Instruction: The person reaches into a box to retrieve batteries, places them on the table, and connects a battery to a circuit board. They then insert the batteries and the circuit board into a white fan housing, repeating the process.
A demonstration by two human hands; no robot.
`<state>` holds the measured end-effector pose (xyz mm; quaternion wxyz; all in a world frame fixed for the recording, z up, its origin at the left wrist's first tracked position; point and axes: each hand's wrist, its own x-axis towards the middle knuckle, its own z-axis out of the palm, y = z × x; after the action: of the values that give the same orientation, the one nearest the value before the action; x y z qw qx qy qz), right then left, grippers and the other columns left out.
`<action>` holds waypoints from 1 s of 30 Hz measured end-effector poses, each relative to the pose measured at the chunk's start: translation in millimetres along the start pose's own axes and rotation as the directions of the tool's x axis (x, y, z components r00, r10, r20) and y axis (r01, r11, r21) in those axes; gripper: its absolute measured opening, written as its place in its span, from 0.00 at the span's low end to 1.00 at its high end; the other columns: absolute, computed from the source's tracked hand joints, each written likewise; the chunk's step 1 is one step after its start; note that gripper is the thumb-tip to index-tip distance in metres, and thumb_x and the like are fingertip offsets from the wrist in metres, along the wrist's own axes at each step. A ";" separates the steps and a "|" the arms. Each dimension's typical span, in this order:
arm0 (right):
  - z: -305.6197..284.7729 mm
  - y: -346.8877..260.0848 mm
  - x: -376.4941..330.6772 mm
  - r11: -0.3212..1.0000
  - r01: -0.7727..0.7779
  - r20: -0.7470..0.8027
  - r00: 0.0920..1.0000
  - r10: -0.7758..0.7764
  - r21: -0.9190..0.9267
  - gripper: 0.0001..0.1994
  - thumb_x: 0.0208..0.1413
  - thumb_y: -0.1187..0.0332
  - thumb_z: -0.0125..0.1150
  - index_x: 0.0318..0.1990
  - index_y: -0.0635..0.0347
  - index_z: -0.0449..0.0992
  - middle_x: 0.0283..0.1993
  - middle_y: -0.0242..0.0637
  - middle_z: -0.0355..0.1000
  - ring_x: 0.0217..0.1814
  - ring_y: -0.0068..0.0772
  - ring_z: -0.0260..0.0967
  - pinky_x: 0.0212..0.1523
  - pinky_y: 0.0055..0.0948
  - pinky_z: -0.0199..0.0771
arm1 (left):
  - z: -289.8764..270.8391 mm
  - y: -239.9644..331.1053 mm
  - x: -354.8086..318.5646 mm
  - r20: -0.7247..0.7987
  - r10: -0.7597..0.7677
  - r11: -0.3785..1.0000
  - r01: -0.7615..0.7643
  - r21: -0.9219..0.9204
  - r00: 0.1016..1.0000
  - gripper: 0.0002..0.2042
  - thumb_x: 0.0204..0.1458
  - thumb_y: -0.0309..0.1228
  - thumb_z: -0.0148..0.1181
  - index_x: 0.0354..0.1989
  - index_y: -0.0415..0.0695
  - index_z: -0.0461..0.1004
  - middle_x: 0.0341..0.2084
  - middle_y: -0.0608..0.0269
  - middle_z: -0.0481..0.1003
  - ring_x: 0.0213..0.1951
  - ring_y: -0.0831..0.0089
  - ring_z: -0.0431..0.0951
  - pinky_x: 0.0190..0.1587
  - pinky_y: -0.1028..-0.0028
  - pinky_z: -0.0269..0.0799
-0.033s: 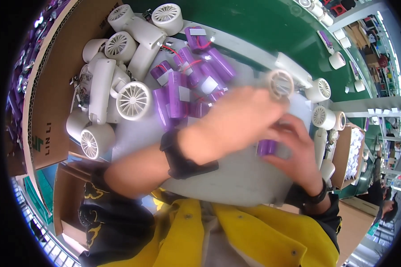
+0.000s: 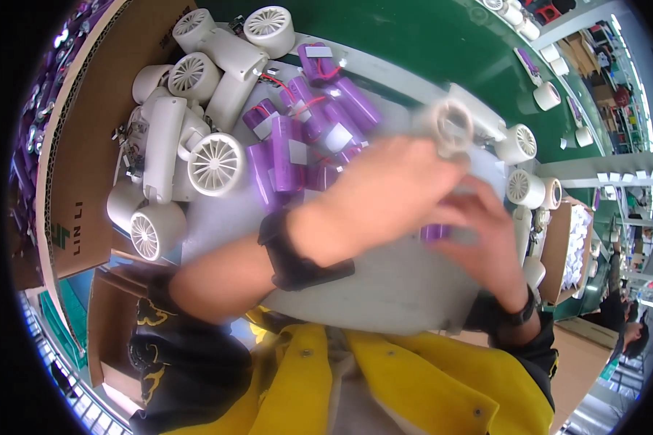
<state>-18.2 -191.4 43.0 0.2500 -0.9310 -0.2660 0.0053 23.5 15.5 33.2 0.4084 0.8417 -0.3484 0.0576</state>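
Observation:
My left hand [image 2: 403, 174], with a black band on its wrist, reaches across the middle with its fingers closed. A white handheld fan [image 2: 453, 127] juts out beyond the closed fingers, its round head blurred by motion. Close against it, my right hand [image 2: 479, 228] curls its fingers around a purple battery [image 2: 434, 232], of which only a small end shows. The hands overlap, so the fan's body and most of the battery are hidden. Left of them, a pile of purple batteries [image 2: 289, 152] with red wires and white pads lies on the grey work surface [image 2: 355, 297].
White fan housings [image 2: 216, 164] are heaped at the left beside a tall cardboard box [image 2: 87, 174]. More white fans [image 2: 516, 143] lie at the right, near a carton of white pieces [image 2: 577, 246]. A green belt [image 2: 392, 43] runs behind. Another person [image 2: 631, 333] is at the far right.
My right hand and the purple battery have shifted slightly upward in the picture. The fan's head has tilted and moved a little to the left in my left hand.

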 end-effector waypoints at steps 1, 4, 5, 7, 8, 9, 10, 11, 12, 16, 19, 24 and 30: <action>0.2 4.1 10.4 0.995 -0.041 -0.009 0.999 0.040 -0.093 0.28 0.39 0.73 0.75 0.53 0.61 0.75 0.59 0.47 0.66 0.54 0.47 0.72 0.44 0.37 0.79 | 0.6 -0.7 0.0 -0.051 -0.012 1.000 0.013 0.015 0.999 0.10 0.46 0.29 0.68 0.32 0.39 0.74 0.26 0.53 0.76 0.29 0.50 0.78 0.31 0.59 0.74; 11.4 2.6 45.5 0.958 -0.141 -0.293 0.954 0.064 -0.249 0.26 0.45 0.73 0.72 0.55 0.61 0.74 0.58 0.49 0.68 0.57 0.51 0.70 0.48 0.38 0.77 | 0.4 -1.1 3.7 -0.155 -0.011 0.999 0.017 0.035 0.988 0.10 0.48 0.31 0.67 0.28 0.40 0.71 0.24 0.54 0.74 0.28 0.50 0.77 0.30 0.58 0.73; 9.0 9.5 54.8 0.957 -0.138 -0.299 0.952 0.057 -0.257 0.26 0.45 0.73 0.72 0.55 0.61 0.74 0.58 0.49 0.68 0.57 0.51 0.70 0.48 0.38 0.77 | 1.4 -4.4 5.3 -0.121 0.025 0.999 -0.021 0.034 0.992 0.10 0.48 0.31 0.67 0.28 0.40 0.72 0.23 0.54 0.74 0.28 0.50 0.77 0.30 0.58 0.73; 4.3 29.4 67.2 0.938 -0.149 -0.341 0.939 0.036 -0.312 0.27 0.48 0.73 0.69 0.58 0.61 0.72 0.58 0.48 0.70 0.57 0.53 0.70 0.53 0.44 0.74 | 5.1 -10.4 0.7 -0.055 0.072 0.997 -0.070 0.036 0.996 0.09 0.49 0.31 0.66 0.28 0.39 0.73 0.22 0.55 0.73 0.27 0.51 0.77 0.30 0.58 0.72; 3.9 52.9 71.6 0.936 -0.147 -0.343 0.939 0.030 -0.320 0.27 0.48 0.73 0.69 0.58 0.61 0.72 0.58 0.48 0.70 0.57 0.53 0.70 0.53 0.44 0.74 | 7.5 -11.6 1.0 -0.063 0.077 0.997 -0.075 0.035 0.995 0.09 0.49 0.31 0.66 0.28 0.39 0.73 0.22 0.55 0.73 0.27 0.51 0.77 0.30 0.58 0.72; 5.0 79.6 75.3 0.882 -0.189 -0.396 0.918 0.003 -0.433 0.29 0.48 0.72 0.69 0.60 0.61 0.70 0.56 0.47 0.71 0.57 0.54 0.70 0.54 0.48 0.72 | 11.0 -11.3 2.7 -0.017 0.111 0.994 -0.111 0.004 0.994 0.09 0.49 0.31 0.66 0.27 0.39 0.73 0.22 0.55 0.73 0.27 0.51 0.76 0.30 0.58 0.72; 4.4 100.9 76.1 0.811 -0.236 -0.444 0.896 -0.032 -0.535 0.31 0.48 0.71 0.70 0.62 0.60 0.68 0.54 0.47 0.72 0.56 0.54 0.70 0.55 0.51 0.70 | 14.4 -11.1 4.6 0.027 0.146 0.989 -0.145 -0.029 0.989 0.09 0.49 0.31 0.65 0.27 0.39 0.73 0.22 0.55 0.73 0.27 0.51 0.76 0.31 0.58 0.72; 3.9 102.0 82.2 0.814 -0.225 -0.439 0.898 -0.041 -0.536 0.31 0.48 0.71 0.70 0.62 0.60 0.68 0.54 0.47 0.72 0.56 0.54 0.70 0.55 0.51 0.70 | 16.8 -12.2 4.3 0.068 0.169 0.985 -0.165 -0.058 0.983 0.09 0.50 0.31 0.65 0.27 0.39 0.73 0.22 0.55 0.73 0.27 0.51 0.76 0.31 0.57 0.72; 0.9 100.9 87.7 0.789 -0.325 -0.389 0.913 0.119 -0.521 0.30 0.47 0.70 0.70 0.61 0.60 0.69 0.55 0.49 0.72 0.57 0.55 0.70 0.55 0.49 0.70 | 16.6 -12.2 4.8 0.060 0.170 0.984 -0.167 -0.055 0.984 0.09 0.50 0.31 0.65 0.27 0.39 0.73 0.22 0.55 0.73 0.27 0.51 0.76 0.31 0.57 0.72; -11.3 94.0 100.2 0.737 -0.452 -0.293 0.891 0.347 -0.502 0.30 0.46 0.68 0.71 0.59 0.60 0.70 0.53 0.52 0.73 0.54 0.54 0.71 0.53 0.45 0.70 | 13.0 -11.7 2.8 0.149 0.184 0.983 -0.178 -0.052 0.972 0.11 0.51 0.32 0.64 0.25 0.37 0.72 0.21 0.53 0.73 0.28 0.50 0.76 0.33 0.57 0.72; -26.2 72.7 97.5 0.857 -0.372 -0.379 0.896 0.232 -0.355 0.26 0.43 0.68 0.74 0.52 0.61 0.73 0.44 0.48 0.75 0.42 0.51 0.73 0.43 0.42 0.72 | 20.7 -15.6 3.1 0.028 0.066 0.988 -0.062 -0.138 0.997 0.12 0.53 0.34 0.64 0.30 0.37 0.72 0.24 0.48 0.74 0.28 0.48 0.76 0.34 0.56 0.72; -30.3 34.8 42.4 0.959 -0.077 -0.391 0.920 -0.038 -0.274 0.13 0.43 0.74 0.72 0.37 0.63 0.76 0.36 0.45 0.74 0.35 0.47 0.72 0.38 0.35 0.73 | 24.4 -5.1 11.9 -0.262 -0.169 0.910 0.048 -0.412 0.950 0.16 0.53 0.36 0.64 0.39 0.35 0.70 0.26 0.43 0.74 0.31 0.46 0.78 0.35 0.55 0.72; -13.4 11.5 10.4 0.920 0.227 -0.077 0.961 -0.264 -0.318 0.11 0.38 0.85 0.61 0.31 0.62 0.76 0.38 0.40 0.76 0.35 0.45 0.74 0.37 0.34 0.75 | 21.1 -4.3 11.1 0.044 -0.227 0.905 0.227 -0.360 0.973 0.17 0.54 0.32 0.62 0.45 0.34 0.66 0.36 0.40 0.74 0.38 0.41 0.78 0.40 0.53 0.74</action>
<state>-1.7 -200.8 50.6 0.1166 -0.9162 -0.3632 -0.1224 30.6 -4.0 20.8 0.5606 0.7865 -0.2531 -0.0559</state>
